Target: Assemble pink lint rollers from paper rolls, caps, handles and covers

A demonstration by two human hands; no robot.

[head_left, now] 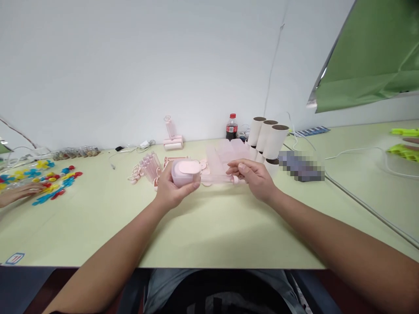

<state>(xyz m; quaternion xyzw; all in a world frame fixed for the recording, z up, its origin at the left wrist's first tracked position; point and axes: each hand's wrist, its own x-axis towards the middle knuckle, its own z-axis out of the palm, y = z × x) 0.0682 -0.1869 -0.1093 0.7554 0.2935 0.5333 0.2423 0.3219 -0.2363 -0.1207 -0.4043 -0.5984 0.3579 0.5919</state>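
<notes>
A clear plastic bottle of dark drink with a red cap and red label point(232, 127) stands at the back of the pale green table point(209, 231), against the white wall point(163, 65). In front of the bottle and to its left, the left hand point(170, 187) is closed around a pale pink, rounded plastic casing point(186, 172), thumb along the near side and fingers wrapped over the far left. From beside this casing a slim, see-through pink plastic tube point(216, 179) reaches rightward, straight in front of the bottle; whether the two are joined I cannot tell. At the tube's far end, to the front right of the bottle, the right hand point(258, 176) has its fingers loosely bent and thumb drawn close to them; whether they grip or touch the tube cannot be told. Just before the bottle lie translucent pink plastic covers point(233, 150). Right of the bottle rise white cardboard rolls with brown cores point(275, 141). Left of the bottle, also by the wall, is a pink roller with an upright handle point(173, 141); nearer the table's front and further left sits a bundle of clear pink tubes point(150, 165). Far left of the bottle, another person's hand point(22, 193) is among red, yellow and blue plastic pieces point(54, 185).
</notes>
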